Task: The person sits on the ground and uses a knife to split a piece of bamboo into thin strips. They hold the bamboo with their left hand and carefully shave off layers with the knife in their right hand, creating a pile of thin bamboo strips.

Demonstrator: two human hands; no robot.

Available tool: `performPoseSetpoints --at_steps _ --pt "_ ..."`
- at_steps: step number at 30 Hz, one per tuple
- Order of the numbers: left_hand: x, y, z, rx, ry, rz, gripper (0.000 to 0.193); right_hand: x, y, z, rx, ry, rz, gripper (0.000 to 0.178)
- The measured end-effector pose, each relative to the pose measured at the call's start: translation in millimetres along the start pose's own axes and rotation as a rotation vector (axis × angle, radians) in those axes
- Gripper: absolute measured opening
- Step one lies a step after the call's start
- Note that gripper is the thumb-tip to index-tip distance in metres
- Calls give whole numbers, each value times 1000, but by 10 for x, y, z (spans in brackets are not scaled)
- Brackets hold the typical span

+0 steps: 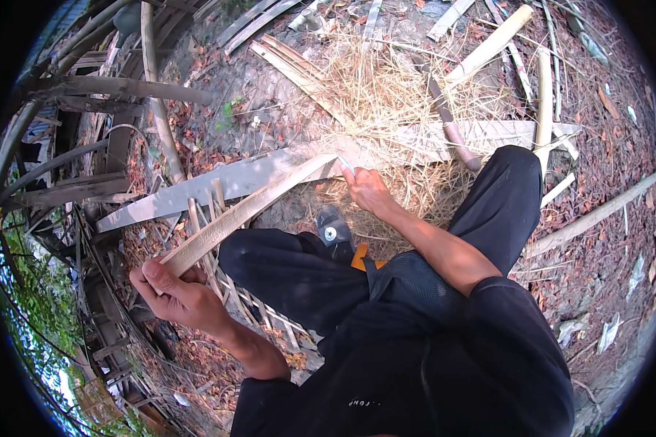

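My left hand [173, 288] is closed around the near end of a long, flat bamboo strip [248, 207]. The strip slants up and away to the right, its far end above a grey wooden plank [226, 180]. At that far end my right hand [370, 191] is closed on a small knife [346, 166], whose pale blade touches or nearly touches the strip; its handle is hidden in my fingers. A machete [455, 135] with a brown handle lies across the plank, right of my right hand. Thin, straw-coloured bamboo shavings [386, 84] heap around the plank.
Split bamboo pieces [299, 76] lie beyond the plank, and thicker poles [492, 45] lie at the far right. Slats [233, 288] are piled beside my left knee. Stacked timber [95, 146] stands along the left. Dry leaves and scraps litter the ground.
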State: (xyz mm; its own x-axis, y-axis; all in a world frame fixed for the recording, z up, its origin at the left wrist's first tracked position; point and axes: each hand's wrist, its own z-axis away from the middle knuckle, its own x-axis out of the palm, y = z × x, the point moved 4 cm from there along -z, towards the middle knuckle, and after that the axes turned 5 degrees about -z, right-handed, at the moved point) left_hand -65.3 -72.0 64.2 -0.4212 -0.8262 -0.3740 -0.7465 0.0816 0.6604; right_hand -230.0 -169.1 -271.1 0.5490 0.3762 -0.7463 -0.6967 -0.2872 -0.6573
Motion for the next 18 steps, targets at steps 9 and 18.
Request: performPoseSetpoints --at_steps 9,18 --pt "-22 -22 -19 28 -57 36 29 253 355 1 397 63 -173 49" --pt "-12 21 -63 -5 -108 39 30 405 610 -58 499 10 -251 55"
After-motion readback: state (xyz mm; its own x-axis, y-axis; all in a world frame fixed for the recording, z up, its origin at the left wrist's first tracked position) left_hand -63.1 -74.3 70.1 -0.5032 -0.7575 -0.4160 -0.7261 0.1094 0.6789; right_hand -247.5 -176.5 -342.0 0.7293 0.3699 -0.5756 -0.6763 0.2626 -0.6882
